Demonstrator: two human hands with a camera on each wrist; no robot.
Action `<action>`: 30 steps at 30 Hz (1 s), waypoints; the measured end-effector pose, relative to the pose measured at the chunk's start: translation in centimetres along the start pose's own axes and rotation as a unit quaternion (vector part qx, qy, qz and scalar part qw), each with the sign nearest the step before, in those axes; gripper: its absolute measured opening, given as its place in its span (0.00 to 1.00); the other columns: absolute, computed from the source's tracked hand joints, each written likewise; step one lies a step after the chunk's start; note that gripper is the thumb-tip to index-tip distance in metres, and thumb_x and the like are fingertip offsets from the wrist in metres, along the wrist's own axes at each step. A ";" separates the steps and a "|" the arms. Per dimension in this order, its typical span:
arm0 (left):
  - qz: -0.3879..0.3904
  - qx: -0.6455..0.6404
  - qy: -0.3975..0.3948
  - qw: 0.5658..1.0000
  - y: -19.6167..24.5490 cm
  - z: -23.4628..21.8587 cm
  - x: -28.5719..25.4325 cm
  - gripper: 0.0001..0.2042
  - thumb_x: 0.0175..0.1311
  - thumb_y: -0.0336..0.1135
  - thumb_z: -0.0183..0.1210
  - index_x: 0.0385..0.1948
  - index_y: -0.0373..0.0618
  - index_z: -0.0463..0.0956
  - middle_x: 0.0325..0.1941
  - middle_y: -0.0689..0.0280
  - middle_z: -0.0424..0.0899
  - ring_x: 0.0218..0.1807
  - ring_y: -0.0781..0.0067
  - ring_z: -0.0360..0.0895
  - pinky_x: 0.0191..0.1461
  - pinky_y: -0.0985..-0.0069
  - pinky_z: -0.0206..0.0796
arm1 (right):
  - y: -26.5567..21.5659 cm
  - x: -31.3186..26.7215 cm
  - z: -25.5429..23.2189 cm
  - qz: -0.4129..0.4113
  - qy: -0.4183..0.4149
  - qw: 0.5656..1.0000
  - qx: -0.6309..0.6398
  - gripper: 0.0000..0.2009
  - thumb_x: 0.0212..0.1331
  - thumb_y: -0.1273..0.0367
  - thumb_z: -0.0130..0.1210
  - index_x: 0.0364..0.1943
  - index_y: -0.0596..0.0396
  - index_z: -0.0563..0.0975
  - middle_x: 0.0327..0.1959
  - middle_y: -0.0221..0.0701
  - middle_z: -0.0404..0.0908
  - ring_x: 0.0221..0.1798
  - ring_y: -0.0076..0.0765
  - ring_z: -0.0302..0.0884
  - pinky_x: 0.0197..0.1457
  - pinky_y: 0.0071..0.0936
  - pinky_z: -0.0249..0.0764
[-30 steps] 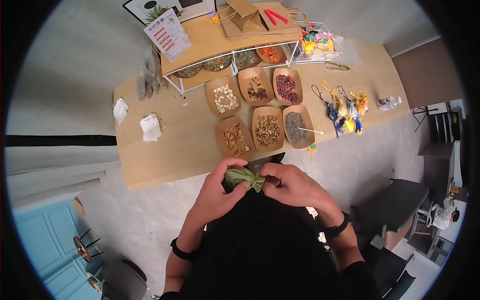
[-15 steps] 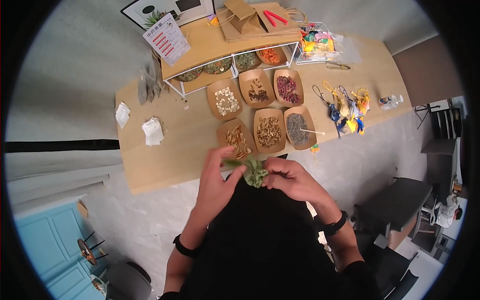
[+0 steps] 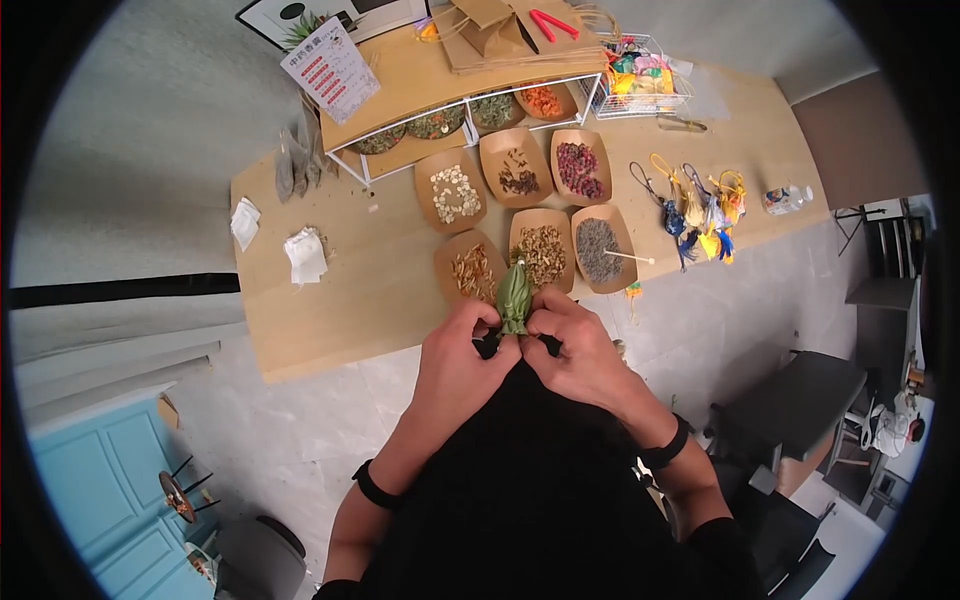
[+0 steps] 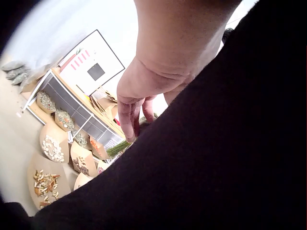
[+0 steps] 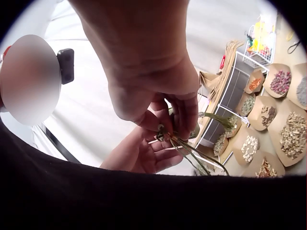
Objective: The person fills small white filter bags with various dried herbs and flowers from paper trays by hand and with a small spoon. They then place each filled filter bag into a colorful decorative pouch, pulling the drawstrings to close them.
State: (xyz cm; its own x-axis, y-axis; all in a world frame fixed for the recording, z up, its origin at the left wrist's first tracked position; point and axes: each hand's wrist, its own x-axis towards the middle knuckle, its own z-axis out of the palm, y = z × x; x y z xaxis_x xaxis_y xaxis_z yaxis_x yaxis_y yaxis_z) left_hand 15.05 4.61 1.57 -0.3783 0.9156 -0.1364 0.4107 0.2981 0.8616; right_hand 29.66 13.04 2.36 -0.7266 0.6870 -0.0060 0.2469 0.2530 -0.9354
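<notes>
Between both hands, a green cloth pouch (image 3: 514,298) points away from the body, its narrow gathered part at the fingertips. My left hand (image 3: 462,362) pinches it from the left with curled fingers; my right hand (image 3: 582,358) pinches the other side. In the right wrist view, thin cords (image 5: 205,159) trail below my right hand (image 5: 153,91), and a green tassel (image 5: 219,120) sticks out beside it. Behind lies the left hand (image 5: 144,154). The left wrist view has green strands (image 4: 117,148) by my left hand (image 4: 148,86); a dark sleeve covers much else.
Paper trays of dried material, including one of pale pieces (image 3: 455,195), stand beyond the hands. Finished-looking tasselled pouches (image 3: 690,210) and a bottle (image 3: 788,199) lie right. White packets (image 3: 305,255) lie left. A shelf (image 3: 450,70) and wire basket (image 3: 640,85) stand behind.
The green pouch has turned from sideways to pointing away from the body and moved slightly up. Both hands have drawn together at its gathered part; the left fingers have curled in.
</notes>
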 end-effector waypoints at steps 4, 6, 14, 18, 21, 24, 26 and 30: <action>0.002 0.004 0.013 1.000 -0.3 0.6 0.7 0.09 0.53 0.29 0.63 0.32 0.39 0.74 0.30 0.57 0.81 0.31 0.62 0.81 0.36 0.68 0.73 | 0.5 0.0 0.2 -0.016 0.010 0.999 -0.047 0.02 0.49 0.80 0.55 0.24 0.63 0.74 0.31 0.37 0.73 0.28 0.42 0.73 0.29 0.31 0.68; -0.020 0.040 0.024 0.999 -1.6 0.9 1.5 0.07 0.53 0.28 0.61 0.31 0.39 0.74 0.29 0.57 0.81 0.29 0.61 0.81 0.34 0.68 0.72 | 0.5 -0.4 0.3 -0.001 0.001 0.999 -0.033 0.03 0.49 0.79 0.55 0.24 0.63 0.73 0.31 0.37 0.73 0.28 0.42 0.73 0.29 0.31 0.68; 0.005 0.016 -0.003 1.000 -1.1 0.8 1.4 0.08 0.53 0.28 0.61 0.32 0.38 0.71 0.26 0.55 0.78 0.28 0.59 0.79 0.33 0.65 0.70 | 1.0 -0.3 -0.1 0.092 0.011 0.995 0.039 0.04 0.49 0.79 0.54 0.22 0.64 0.72 0.33 0.38 0.75 0.27 0.41 0.74 0.30 0.30 0.68; -0.039 0.033 -0.022 0.998 -1.9 0.7 1.6 0.10 0.55 0.27 0.60 0.34 0.37 0.68 0.25 0.54 0.77 0.27 0.54 0.78 0.34 0.60 0.68 | 2.2 -0.3 0.9 0.035 0.006 0.999 -0.031 0.05 0.50 0.77 0.57 0.26 0.62 0.71 0.34 0.39 0.77 0.30 0.42 0.77 0.33 0.31 0.73; 0.007 0.066 0.005 0.998 -1.5 0.6 1.2 0.10 0.55 0.27 0.60 0.35 0.38 0.68 0.31 0.52 0.77 0.31 0.50 0.77 0.34 0.58 0.68 | 1.5 0.0 1.2 0.063 0.008 0.993 -0.097 0.11 0.50 0.74 0.59 0.37 0.60 0.71 0.34 0.41 0.77 0.33 0.47 0.79 0.35 0.37 0.76; 0.111 0.137 0.004 0.984 -1.3 0.6 1.2 0.11 0.53 0.22 0.60 0.35 0.38 0.68 0.36 0.53 0.75 0.34 0.48 0.77 0.37 0.60 0.69 | 1.1 0.9 2.0 0.005 0.058 0.981 -0.187 0.20 0.49 0.72 0.61 0.47 0.61 0.68 0.33 0.43 0.77 0.34 0.51 0.80 0.36 0.41 0.78; 0.108 0.148 0.006 0.983 -1.1 0.8 1.0 0.11 0.53 0.22 0.60 0.36 0.39 0.67 0.36 0.53 0.75 0.35 0.47 0.76 0.38 0.58 0.69 | 1.1 1.3 2.4 -0.074 0.105 0.964 -0.233 0.24 0.49 0.72 0.60 0.50 0.62 0.66 0.33 0.43 0.77 0.34 0.51 0.80 0.36 0.42 0.78; 0.103 0.185 0.022 0.977 -0.9 0.2 0.9 0.12 0.53 0.22 0.59 0.37 0.40 0.67 0.36 0.52 0.76 0.35 0.46 0.77 0.38 0.57 0.69 | 2.0 1.3 2.4 -0.015 0.064 0.966 -0.250 0.23 0.48 0.74 0.58 0.51 0.62 0.67 0.34 0.44 0.79 0.32 0.52 0.80 0.34 0.43 0.78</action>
State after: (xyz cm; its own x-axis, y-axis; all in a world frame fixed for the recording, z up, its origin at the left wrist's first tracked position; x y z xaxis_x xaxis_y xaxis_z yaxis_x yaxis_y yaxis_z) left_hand 14.51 5.26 0.52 -0.2883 0.9562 0.0501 0.7505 0.1932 0.6321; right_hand 27.70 12.80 -0.33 -0.6608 0.7449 0.0922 0.5293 0.5495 -0.6465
